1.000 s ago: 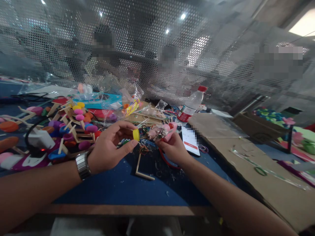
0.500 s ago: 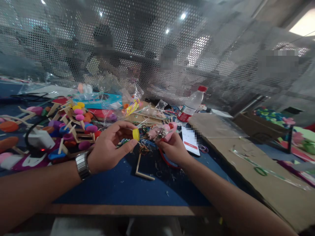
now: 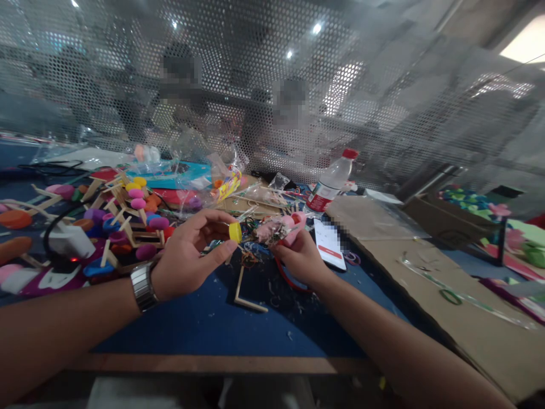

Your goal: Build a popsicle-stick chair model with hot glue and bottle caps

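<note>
My left hand [image 3: 193,255], with a metal-band watch [image 3: 143,286] on its wrist, pinches a small yellow round piece [image 3: 235,232] that looks like a cap between thumb and fingers. To its right, my right hand [image 3: 300,257] is closed around a pink hot glue gun [image 3: 272,230]. Grey, stringy residue crusts the glue gun's front end, which points left toward the yellow piece with a short gap between them. My fingers hide part of its handle. Below the hands, joined wooden sticks [image 3: 242,295] form an L on the blue table [image 3: 187,335].
Small wooden stick models with colourful round pads [image 3: 146,251] crowd the left, near a white plug [image 3: 70,243]. Behind my right hand are a phone [image 3: 330,244] and a red-capped bottle [image 3: 332,182]. Cardboard [image 3: 426,284] lies right; a perforated screen [image 3: 238,74] stands behind.
Almost nothing differs. Both hands keep their holds, with the yellow piece and the glue gun in nearly the same places.
</note>
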`<state>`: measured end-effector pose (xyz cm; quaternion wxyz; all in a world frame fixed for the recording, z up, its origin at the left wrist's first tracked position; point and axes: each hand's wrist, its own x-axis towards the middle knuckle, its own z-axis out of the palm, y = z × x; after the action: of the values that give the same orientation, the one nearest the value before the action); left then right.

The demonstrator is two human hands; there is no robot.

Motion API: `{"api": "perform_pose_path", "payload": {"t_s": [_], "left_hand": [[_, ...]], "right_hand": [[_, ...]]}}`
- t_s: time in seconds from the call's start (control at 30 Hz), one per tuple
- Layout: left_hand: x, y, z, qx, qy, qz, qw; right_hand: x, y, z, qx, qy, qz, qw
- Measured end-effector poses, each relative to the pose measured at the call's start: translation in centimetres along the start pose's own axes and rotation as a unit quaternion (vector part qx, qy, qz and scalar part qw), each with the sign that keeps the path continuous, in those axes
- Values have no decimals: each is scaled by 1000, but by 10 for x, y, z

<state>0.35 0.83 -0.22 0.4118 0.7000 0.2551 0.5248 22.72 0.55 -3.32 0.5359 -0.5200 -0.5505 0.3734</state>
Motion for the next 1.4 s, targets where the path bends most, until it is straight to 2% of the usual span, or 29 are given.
{"api": "perform_pose_path", "payload": {"t_s": [0.9,1.4], "left_hand": [[0,-1,1,-17,10,-11,1000],[-1,-2,-1,-17,9,-38,999]], "right_hand": [[0,-3,-1,2,-2,-6,1000],[2,-1,-3,-20,-7,-17,1000]]}}
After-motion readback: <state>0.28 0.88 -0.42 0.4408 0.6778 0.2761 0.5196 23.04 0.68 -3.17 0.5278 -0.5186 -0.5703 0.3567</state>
